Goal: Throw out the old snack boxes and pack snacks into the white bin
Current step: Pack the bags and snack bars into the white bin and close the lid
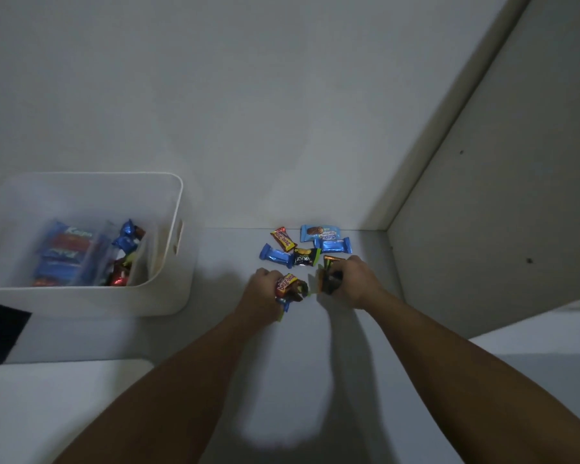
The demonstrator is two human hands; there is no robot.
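Left hand (pixel 263 289) is curled tight around a small bunch of snacks, a red Beng-Beng bar (pixel 286 285) on top with blue and green wrapper ends poking out below the fist. Right hand (pixel 355 283) is just beside it, fingers wrapped round a clutch of dark and orange wrappers (pixel 330 279), the two fists almost touching over the white shelf (pixel 315 346). Just beyond the knuckles, the loose pile waits by the back wall: a black packet (pixel 306 257) in the middle, a blue bar (pixel 276 255) touching its left side, a second red Beng-Beng (pixel 283 239) angled behind that, another blue bar (pixel 333 245) to the right, and a pale blue packet (pixel 320 232) at the very back. An orange-edged wrapper (pixel 334 259) peeks out right against the right hand. Well off to the left stands the white bin (pixel 168 296), upright, handle slot facing the pile, already holding blue and red bars stacked on its left side and a jumble of blue and red wrappers on its right. A white slab (pixel 64 406) sits low left.
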